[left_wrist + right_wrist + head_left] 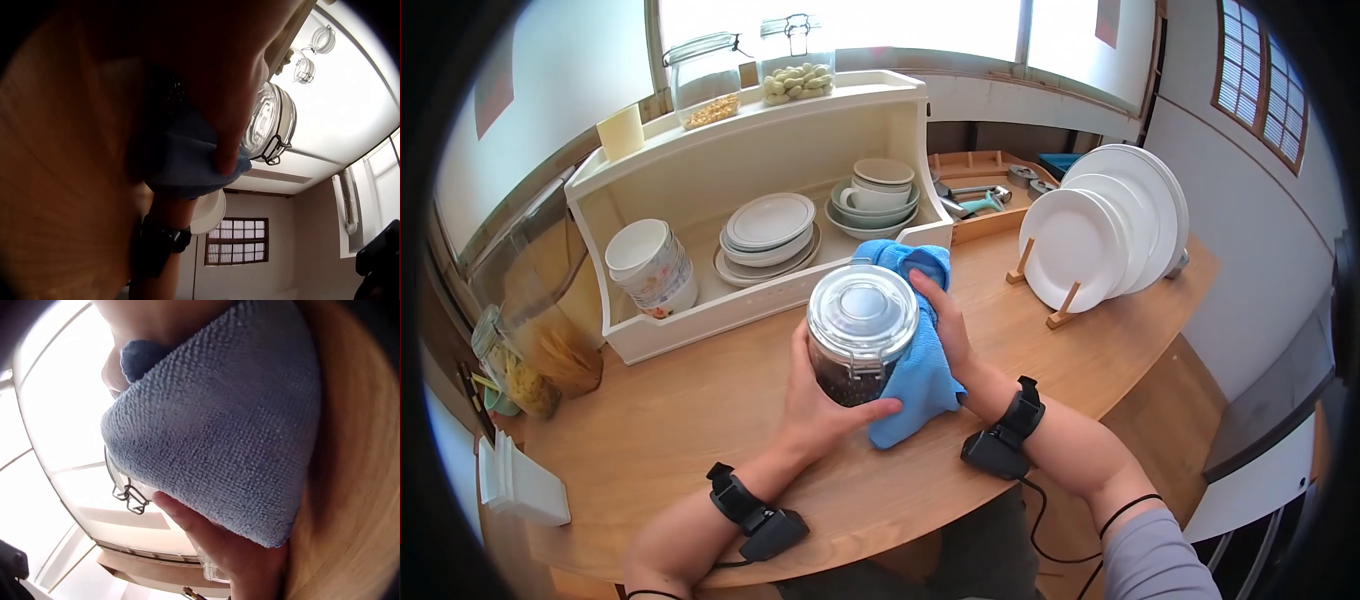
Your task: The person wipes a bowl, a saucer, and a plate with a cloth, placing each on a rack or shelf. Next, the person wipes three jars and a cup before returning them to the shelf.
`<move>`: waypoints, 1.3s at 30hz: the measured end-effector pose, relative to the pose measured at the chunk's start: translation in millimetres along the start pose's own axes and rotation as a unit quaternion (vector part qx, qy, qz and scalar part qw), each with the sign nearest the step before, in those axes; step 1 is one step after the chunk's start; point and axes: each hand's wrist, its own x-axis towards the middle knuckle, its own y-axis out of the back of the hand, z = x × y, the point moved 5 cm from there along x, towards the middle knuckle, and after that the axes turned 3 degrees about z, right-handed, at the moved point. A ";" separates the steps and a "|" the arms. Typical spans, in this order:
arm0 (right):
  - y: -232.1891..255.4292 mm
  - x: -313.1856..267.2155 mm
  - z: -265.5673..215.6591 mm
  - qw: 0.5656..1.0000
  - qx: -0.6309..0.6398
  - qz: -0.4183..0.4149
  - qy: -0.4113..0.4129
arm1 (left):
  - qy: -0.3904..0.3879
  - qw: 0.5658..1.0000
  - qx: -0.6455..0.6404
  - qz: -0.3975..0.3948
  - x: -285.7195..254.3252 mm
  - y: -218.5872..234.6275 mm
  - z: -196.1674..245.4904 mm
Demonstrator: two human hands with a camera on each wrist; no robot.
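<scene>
A glass clip-top jar (863,318) with dark contents is held over the wooden table in the head view, its glass lid closed and wire clasp facing me. My left hand (825,405) grips the jar from the left and front, thumb reaching across to the cloth. On the other side, my right hand (945,325) holds a blue cloth (915,385) against the jar's right side, thumb on top of the folded fabric. In the right wrist view the textured cloth (219,425) hides most of the jar and the right fingers.
A cream shelf unit (670,345) behind holds bowls (650,265) and stacked plates (768,225), with two jars on top. White plates (1090,235) stand in a wooden rack at right. Pasta jars (515,365) and white containers (525,485) line the left edge.
</scene>
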 end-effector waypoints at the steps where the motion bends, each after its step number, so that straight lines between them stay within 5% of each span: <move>1: -1.7 -0.2 3.6 0.998 0.040 -0.019 -0.046 | -0.016 1.000 0.020 0.001 -0.6 0.1 2.5; 5: 4.3 -5.2 7.8 0.988 0.054 -0.070 -0.124 | -0.086 0.994 0.067 -0.020 -8.0 -6.9 16.2; 6: 55.1 16.5 27.2 0.965 0.151 -0.059 -0.208 | -0.110 0.990 0.085 -0.005 -12.8 -8.6 17.3; 7: 48.1 1.0 24.4 0.965 0.152 -0.061 -0.204 | -0.113 0.990 0.086 -0.009 -14.0 -9.5 22.1; 8: 30.6 -20.7 11.5 0.988 -0.089 -0.109 -0.062 | -0.197 0.965 0.168 -0.025 -17.6 -13.7 37.2; 9: 16.6 -35.4 -0.2 0.932 -0.322 -0.145 0.086 | -0.279 0.927 0.247 -0.042 -21.3 -19.0 47.7; 10: 16.1 -36.0 -3.0 0.816 -0.472 -0.242 0.228 | -0.332 0.908 0.249 -0.057 -23.3 -21.6 51.7; 11: 9.0 -38.6 -6.4 0.784 -0.493 -0.268 0.264 | -0.369 0.887 0.268 -0.069 -26.7 -24.3 56.1; 13: 15.1 -38.8 -1.2 0.862 -0.395 -0.286 0.136 | -0.369 0.892 0.246 -0.080 -27.4 -23.9 55.2; 16: 3.4 -48.1 -7.4 0.829 -0.460 -0.278 0.156 | -0.240 0.963 0.111 -0.056 -23.7 -11.3 34.2; 17: 56.1 -10.9 27.8 0.974 -0.159 -0.142 -0.074 | -0.213 0.970 0.111 -0.037 -21.2 -11.8 39.3; 19: -13.4 -25.2 4.5 0.983 -0.136 -0.069 -0.105 | -0.143 0.986 0.083 0.009 -13.7 -0.4 27.2; 20: -16.4 -14.0 15.7 0.986 0.027 -0.079 -0.146 | -0.130 0.987 0.093 0.035 -11.3 5.8 23.7; 23: -3.5 -7.7 12.7 0.996 -0.045 0.003 -0.077 | -0.074 0.989 0.019 0.123 -3.7 13.7 13.9; 26: -9.8 -11.1 0.5 0.998 0.029 0.015 -0.053 | -0.003 0.991 -0.009 0.135 -1.4 10.5 14.8; 35: -19.4 -13.8 -1.5 0.995 0.085 0.042 -0.043 | -0.024 0.992 0.019 0.119 -24.2 7.5 13.7; 37: 18.0 5.6 29.2 0.997 0.019 -0.003 -0.079 | -0.083 0.983 0.147 0.077 -25.3 10.1 21.4; 39: 10.2 0.8 34.6 0.993 0.059 -0.041 -0.095 | -0.085 0.983 0.140 0.087 -30.1 10.9 28.4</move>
